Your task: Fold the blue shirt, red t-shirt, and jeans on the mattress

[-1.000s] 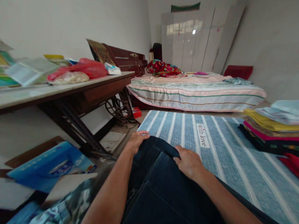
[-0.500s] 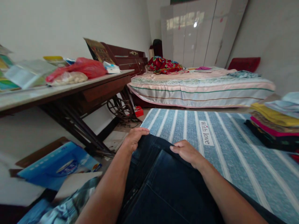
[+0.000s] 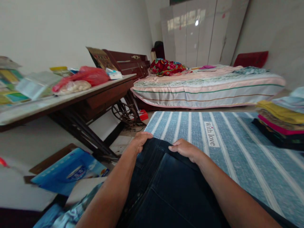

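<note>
A pair of dark blue jeans (image 3: 166,186) lies in front of me on a blue striped mat (image 3: 228,142) printed "With love". My left hand (image 3: 140,142) is closed over the far left corner of the jeans, fingers curled round the edge. My right hand (image 3: 185,148) grips the far edge of the jeans a little to the right, fingers bent down onto the cloth. Both forearms reach forward over the denim.
A stack of folded coloured clothes (image 3: 282,123) sits at the right on the mat. A dark wooden table (image 3: 78,98) with bags and papers stands left. A bed (image 3: 209,88) lies beyond, white wardrobes (image 3: 201,34) behind it. A blue package (image 3: 71,171) lies near left.
Both hands have slid slightly further along the jeans' far edge, the right hand moving left toward the left hand. The view has tilted and shifted a little.
</note>
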`<state>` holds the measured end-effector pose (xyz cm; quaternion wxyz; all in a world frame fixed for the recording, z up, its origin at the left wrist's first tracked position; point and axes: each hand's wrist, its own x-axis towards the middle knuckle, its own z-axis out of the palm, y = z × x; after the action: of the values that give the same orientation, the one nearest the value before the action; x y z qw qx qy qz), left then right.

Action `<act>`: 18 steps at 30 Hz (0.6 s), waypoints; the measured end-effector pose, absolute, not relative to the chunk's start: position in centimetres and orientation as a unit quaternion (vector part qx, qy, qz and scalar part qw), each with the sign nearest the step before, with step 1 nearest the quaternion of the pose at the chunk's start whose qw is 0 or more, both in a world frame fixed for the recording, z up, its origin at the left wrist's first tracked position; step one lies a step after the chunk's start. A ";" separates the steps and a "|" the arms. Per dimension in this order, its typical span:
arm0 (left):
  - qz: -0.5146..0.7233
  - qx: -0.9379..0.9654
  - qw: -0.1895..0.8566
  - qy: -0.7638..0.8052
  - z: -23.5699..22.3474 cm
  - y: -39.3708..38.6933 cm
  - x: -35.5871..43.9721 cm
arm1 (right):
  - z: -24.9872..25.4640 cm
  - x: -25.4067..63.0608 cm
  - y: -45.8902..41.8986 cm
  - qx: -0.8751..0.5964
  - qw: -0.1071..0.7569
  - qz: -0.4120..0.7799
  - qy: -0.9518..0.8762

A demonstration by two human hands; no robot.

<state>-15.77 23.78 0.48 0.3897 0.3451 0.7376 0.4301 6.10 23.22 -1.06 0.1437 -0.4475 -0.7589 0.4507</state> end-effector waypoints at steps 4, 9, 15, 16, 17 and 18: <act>0.406 0.374 0.345 0.759 0.0 23.9 -15.8 | -0.7 6.4 23.1 -0.441 0.158 0.515 -0.718; 0.313 0.440 0.273 0.796 -0.1 23.7 -16.3 | -0.8 5.9 22.8 -0.448 0.129 0.461 -0.756; 0.152 0.602 0.147 0.770 2.3 24.7 -15.0 | -1.3 5.6 23.1 -0.449 0.118 0.383 -0.798; 0.123 0.637 0.150 0.746 2.6 25.1 -14.3 | -1.2 5.5 23.0 -0.446 0.110 0.368 -0.808; 0.090 0.670 0.162 0.718 2.8 25.5 -13.5 | -1.0 5.4 22.9 -0.444 0.103 0.355 -0.816; 0.052 0.699 0.184 0.689 3.0 26.0 -12.7 | -0.8 5.4 22.8 -0.443 0.097 0.343 -0.822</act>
<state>-12.66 25.98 2.95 0.1840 0.6995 0.6886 0.0516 5.40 22.82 -0.81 0.0974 -0.4433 -0.8225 0.3429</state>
